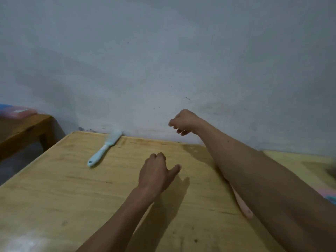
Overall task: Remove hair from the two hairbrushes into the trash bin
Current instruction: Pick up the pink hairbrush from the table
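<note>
A light blue hairbrush lies on the wooden table near its far edge, handle toward me, head against the wall. A pink hairbrush lies on the right, mostly hidden under my right forearm. My left hand hovers over the middle of the table, fingers loosely curled, thumb out, holding nothing. My right hand is raised above the far edge, fingers curled downward in a loose fist; nothing shows in it. No trash bin is in view.
A grey-white wall rises right behind the table. A darker wooden bench with a pink and blue object on it stands at the left. A colourful item peeks in at the right edge.
</note>
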{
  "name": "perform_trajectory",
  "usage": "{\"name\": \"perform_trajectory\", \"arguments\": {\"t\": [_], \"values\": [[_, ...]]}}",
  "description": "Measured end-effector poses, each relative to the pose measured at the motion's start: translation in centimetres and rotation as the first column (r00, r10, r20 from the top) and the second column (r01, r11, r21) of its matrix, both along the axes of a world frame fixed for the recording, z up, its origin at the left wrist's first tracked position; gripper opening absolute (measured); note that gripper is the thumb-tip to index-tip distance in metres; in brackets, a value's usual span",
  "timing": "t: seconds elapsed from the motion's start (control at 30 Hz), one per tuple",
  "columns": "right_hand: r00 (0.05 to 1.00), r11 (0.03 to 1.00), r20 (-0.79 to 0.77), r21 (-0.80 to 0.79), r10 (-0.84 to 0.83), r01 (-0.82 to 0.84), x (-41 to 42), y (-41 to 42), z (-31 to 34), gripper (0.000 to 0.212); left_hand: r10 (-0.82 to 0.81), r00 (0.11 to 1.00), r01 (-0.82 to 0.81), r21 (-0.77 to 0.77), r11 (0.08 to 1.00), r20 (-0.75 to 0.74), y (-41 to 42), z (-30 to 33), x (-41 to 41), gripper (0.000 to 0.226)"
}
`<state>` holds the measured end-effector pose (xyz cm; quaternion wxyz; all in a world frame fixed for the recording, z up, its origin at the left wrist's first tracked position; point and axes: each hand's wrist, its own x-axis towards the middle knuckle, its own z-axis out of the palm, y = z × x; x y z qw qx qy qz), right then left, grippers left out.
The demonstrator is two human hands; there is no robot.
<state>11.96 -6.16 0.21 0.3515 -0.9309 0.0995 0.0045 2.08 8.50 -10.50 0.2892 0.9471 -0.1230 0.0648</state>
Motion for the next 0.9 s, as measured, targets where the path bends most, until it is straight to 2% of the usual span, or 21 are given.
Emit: {"name": "perform_trajectory", "arguments": {"t": [0.13, 0.23, 0.43, 0.63, 0.67, 0.77, 0.8, 0.9], "values": [[0.998, 0.976, -0.038, -0.218, -0.039, 0.03, -4.9, -5.9, 0.5, 0.038, -0.131, 0.99, 0.131, 0.012, 0.991, -0.045, -5.5, -0.1, -4.2, 0.067], [0.992, 0.939, -0.078, -0.336, -0.103, 0.071, -8.2, -9.2, 0.1, 0.056, -0.2, 0.976, 0.204, 0.034, 0.978, -0.089, -9.0, -0.3, -6.9, 0.06], [0.968, 0.936, -0.178, -0.336, -0.177, 0.11, -11.4, -12.5, -2.4, 0.078, -0.233, 0.959, 0.245, 0.057, 0.968, -0.163, -13.6, -1.0, -10.3, 0.067], [0.936, 0.936, -0.245, -0.308, -0.254, 0.173, -11.6, -12.4, -5.8, 0.103, -0.212, 0.961, 0.225, 0.058, 0.973, -0.175, -16.2, -1.4, -10.6, 0.053], [0.937, 0.931, -0.257, -0.334, -0.238, 0.145, -11.5, -12.3, -6.1, 0.097, -0.222, 0.958, 0.235, 0.052, 0.971, -0.18, -16.3, -1.4, -10.4, 0.049], [0.95, 0.923, -0.254, -0.378, -0.18, 0.074, -11.2, -11.8, -6.7, 0.04, -0.216, 0.949, 0.224, 0.01, 0.975, -0.231, -16.2, -1.4, -9.8, 0.042], [0.952, 0.927, -0.257, -0.371, -0.168, 0.063, -11.1, -11.4, -6.6, 0.029, -0.21, 0.939, 0.208, -0.036, 0.977, -0.271, -16.0, -1.4, -9.6, 0.036], [0.959, 0.949, -0.236, -0.306, -0.154, 0.077, -10.7, -10.1, -6.0, 0.022, -0.215, 0.888, 0.129, -0.229, 0.965, -0.407, -14.7, -1.2, -8.4, 0.027]]}}
